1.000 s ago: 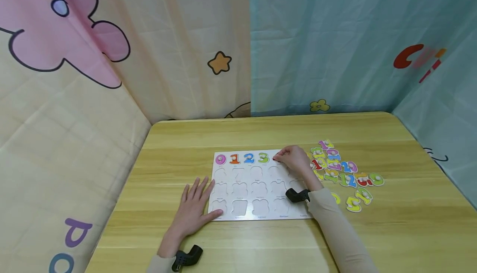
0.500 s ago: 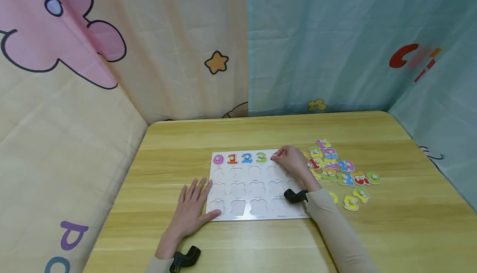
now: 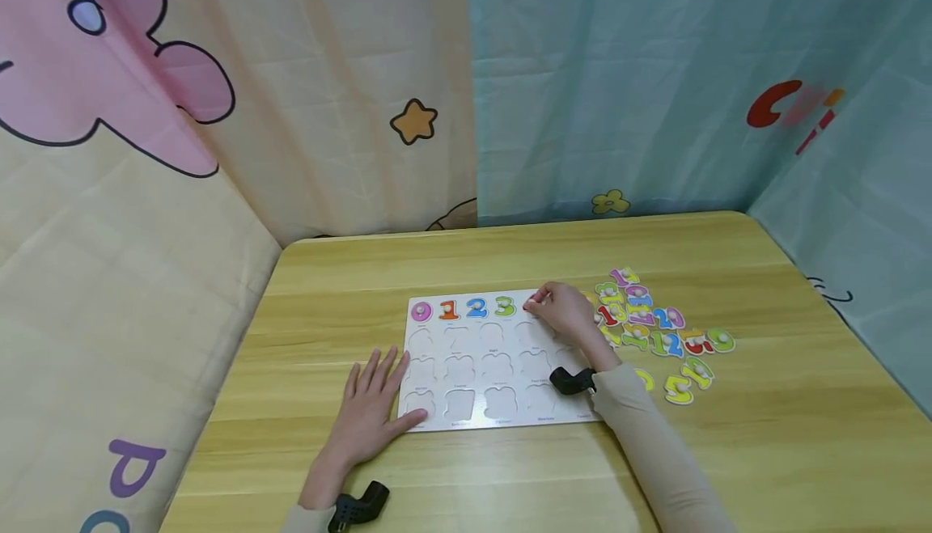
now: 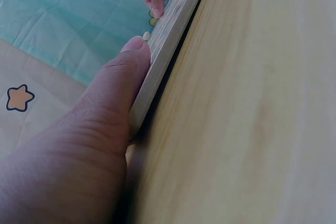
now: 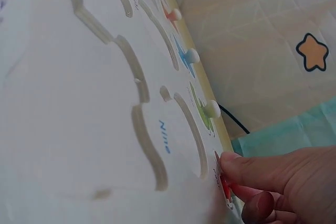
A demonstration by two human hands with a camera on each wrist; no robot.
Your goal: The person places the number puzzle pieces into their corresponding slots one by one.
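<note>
A white number puzzle board lies on the wooden table, with rows of number-shaped recesses. Its top row holds a pink 0, an orange 1, a blue 2 and a green 3, each with a small knob. My right hand pinches a red puzzle piece at the top row, just right of the green 3; the fingers hide most of it. My left hand lies with fingers spread at the board's left side, its thumb resting on the lower left corner.
To the right of the board lies a loose cluster of colourful number pieces, some overlapping. A yellow 5 sits nearer the front. Printed curtains surround the table at the back and sides.
The head view has shifted slightly, moving the whole scene left in the picture. Both hands keep their places on the board, the right still pinching the red piece.
</note>
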